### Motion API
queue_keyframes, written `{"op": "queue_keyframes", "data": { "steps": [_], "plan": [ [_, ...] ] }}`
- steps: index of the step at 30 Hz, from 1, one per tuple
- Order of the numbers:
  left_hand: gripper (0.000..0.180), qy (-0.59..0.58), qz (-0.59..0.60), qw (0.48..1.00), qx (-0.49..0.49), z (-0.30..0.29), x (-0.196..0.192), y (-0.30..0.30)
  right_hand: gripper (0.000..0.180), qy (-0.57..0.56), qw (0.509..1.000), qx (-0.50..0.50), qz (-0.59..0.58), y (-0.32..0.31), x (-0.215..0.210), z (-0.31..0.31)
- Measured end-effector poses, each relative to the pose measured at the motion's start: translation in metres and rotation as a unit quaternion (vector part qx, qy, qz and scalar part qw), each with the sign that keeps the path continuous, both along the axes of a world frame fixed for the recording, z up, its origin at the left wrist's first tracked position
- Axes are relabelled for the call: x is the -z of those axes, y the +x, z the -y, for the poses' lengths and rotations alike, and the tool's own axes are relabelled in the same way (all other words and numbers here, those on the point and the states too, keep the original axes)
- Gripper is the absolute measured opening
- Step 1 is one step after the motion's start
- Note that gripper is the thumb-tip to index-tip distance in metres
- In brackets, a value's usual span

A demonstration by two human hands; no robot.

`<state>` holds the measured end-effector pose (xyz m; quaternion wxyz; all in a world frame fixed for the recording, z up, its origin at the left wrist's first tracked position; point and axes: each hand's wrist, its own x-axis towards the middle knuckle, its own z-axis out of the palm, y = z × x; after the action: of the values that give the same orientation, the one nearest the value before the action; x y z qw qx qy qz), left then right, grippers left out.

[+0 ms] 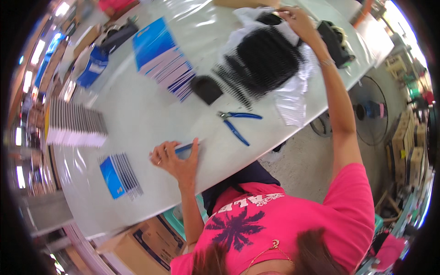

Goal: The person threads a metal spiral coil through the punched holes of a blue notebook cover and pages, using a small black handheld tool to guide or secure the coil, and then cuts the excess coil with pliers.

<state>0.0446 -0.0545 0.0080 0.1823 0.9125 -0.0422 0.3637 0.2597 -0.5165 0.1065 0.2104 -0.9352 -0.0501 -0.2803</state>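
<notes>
While at work: two hands (176,158), one blue pliers (238,123), three booklet stacks (165,59).

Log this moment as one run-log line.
left hand: on small blue-edged booklet | right hand: reaching into black comb bindings on clear plastic bag | blue pliers: idle on table

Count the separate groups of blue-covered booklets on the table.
3: a fanned stack of booklets at the far side, a small fanned stack near the front edge, and one booklet under the left hand. Others may be hidden.
</notes>
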Motion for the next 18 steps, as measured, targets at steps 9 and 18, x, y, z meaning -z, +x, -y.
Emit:
{"op": "queue_keyframes", "data": {
  "steps": [9,18],
  "plan": [
    [0.041,-0.033,-0.057,0.997,0.030,0.008,-0.019,0.000,0.025,0.227,0.910,-0.240,-0.251,-0.184,-0.015,-0.209],
    [0.045,-0.065,-0.059,0.995,0.048,0.005,-0.013,0.001,0.024,0.262,0.909,-0.137,-0.293,-0.209,0.009,-0.256]
  ]
}}
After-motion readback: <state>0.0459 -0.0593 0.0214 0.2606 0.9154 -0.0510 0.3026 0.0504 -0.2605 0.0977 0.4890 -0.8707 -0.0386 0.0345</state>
